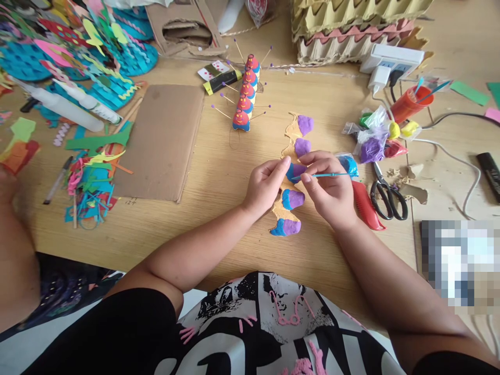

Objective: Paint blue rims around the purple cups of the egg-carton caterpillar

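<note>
A strip of egg carton (pixel 282 212) lies in front of me, its bumps covered in purple clay (pixel 296 200). Blue clay (pixel 278 228) covers the lower side of the three nearest bumps. My left hand (pixel 265 185) grips the strip by its middle, thumb beside the third bump. Pinched in the fingers of my right hand (pixel 332 192) is a thin blue clay modelling tool (pixel 326 175), its tip at the blue and purple clay of that bump. Beyond stands a finished-looking red and blue caterpillar (pixel 246 91) with stick legs bearing purple tips.
Scissors (pixel 386 195), a red comb-like piece (pixel 367 205), bagged clay (pixel 373 148) and a red cup (pixel 410 104) lie right. Cardboard (pixel 160 143), paper scraps (pixel 91 182) and glue bottles (pixel 66 107) lie left. Another person's arm (pixel 15 250) is at far left. Egg trays (pixel 351 36) stack behind.
</note>
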Demonstrator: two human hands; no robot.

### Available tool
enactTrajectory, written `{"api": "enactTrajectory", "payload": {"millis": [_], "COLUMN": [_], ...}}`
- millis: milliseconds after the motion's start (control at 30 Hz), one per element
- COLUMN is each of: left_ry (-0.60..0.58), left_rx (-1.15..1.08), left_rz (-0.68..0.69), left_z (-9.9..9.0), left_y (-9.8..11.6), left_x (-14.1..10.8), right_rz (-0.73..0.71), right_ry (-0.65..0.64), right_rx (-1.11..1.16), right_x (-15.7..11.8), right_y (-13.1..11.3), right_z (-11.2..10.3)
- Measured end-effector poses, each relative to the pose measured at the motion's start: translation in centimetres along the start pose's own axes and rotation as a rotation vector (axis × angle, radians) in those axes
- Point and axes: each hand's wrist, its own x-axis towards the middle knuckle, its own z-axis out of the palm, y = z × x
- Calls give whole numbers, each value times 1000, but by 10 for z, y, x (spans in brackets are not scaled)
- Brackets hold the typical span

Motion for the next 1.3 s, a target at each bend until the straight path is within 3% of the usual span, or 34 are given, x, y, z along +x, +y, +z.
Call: {"api": "enactTrajectory", "payload": {"millis": [167, 467, 867, 1067, 1300], "left_ry": [-9, -48, -205, -101, -73], "left_rx": [-169, -609, -588, -722, -792], "left_rz": [-171, -518, -449, -588, -633], "left_z": [4, 11, 4, 4, 4], "left_y": [6, 14, 14, 13, 16], "left_x": [5, 3, 2, 3, 4], "right_rz": [25, -13, 50, 72, 111], "right_ry": [130, 137, 123, 125, 99], "right_rx": [82, 17, 49, 149, 204], "right_x": [0, -2, -1, -1, 0], "right_y": [4, 3, -3, -3, -3], "right_z": [0, 1, 2, 4, 5]}}
